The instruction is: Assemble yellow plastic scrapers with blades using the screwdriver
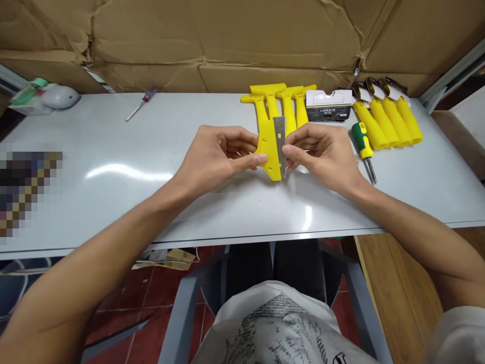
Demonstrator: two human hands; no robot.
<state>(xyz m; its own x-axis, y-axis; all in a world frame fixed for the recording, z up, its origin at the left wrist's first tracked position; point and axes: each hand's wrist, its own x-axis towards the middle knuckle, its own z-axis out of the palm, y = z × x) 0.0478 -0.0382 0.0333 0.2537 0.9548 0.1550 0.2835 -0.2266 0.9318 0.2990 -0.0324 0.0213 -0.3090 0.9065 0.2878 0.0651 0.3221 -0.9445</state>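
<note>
Left hand [217, 154]: some fingertips hidden behind yellow scraper [269, 144]. Right hand [329, 154]: thumb covers bit of blade [279, 129]. Box [328, 112] small print unreadable. Pixelated patch [22, 187] cut off at left edge.

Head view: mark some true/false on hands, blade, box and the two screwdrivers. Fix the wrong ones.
1. The left hand holds a yellow plastic piece. True.
2. The right hand touches nothing. False: its thumb and fingers pinch a metal blade.
3. The green-and-yellow screwdriver lies to the left of both hands. False: it lies to the right of the right hand.
4. The black-and-white box is farther from the wearer than the blade. True.
5. The thin screwdriver at far left of the hands lies on the floor. False: it lies on the table, toward the back edge.
</note>
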